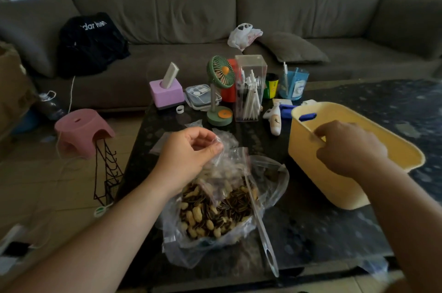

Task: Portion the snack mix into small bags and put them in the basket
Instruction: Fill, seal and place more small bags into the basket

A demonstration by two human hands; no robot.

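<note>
Basket (344, 187), yellow plastic, stands on dark table (311, 233) at right; stiff walls, light, best taken at rim or handle slot. Right hand (351, 147) curls over its near rim, gripping it. Large clear bag (272, 187) of snack mix (215, 211) (peanuts, striped seeds) lies open at centre, just left of basket; film is soft and slippery, contents loose and shifting, likely to spill if tipped. Scoop (263, 233), clear, rests in the mix, handle toward camera. Left hand (189, 156) pinches small bag (224, 147) by its top edge above the mix; thin, floppy, so hold at the mouth.
</note>
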